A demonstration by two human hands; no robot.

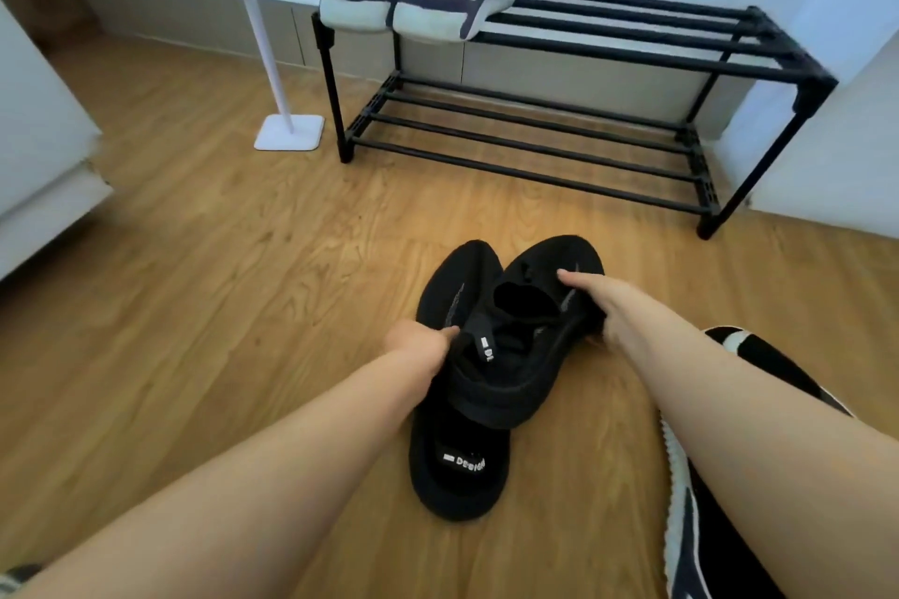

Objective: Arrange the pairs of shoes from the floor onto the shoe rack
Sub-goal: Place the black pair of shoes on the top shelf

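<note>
Two black knit shoes lie on the wooden floor in front of me. The left black shoe (457, 467) lies flat with a white-lettered heel tab. The right black shoe (530, 340) rests tilted across it. My left hand (418, 348) is closed on the heel end of the tilted shoe. My right hand (601, 302) grips its far side, thumb on top. A black two-tier shoe rack (632, 49) stands by the wall. One pair of black sneakers with white and purple soles (418, 0) sits at the left end of its top tier.
A black shoe with a white sole (700, 477) lies under my right forearm at the lower right. A white stand with a square base (287, 127) is left of the rack. White furniture (39, 146) borders the left; a white panel (836, 151) stands at the right.
</note>
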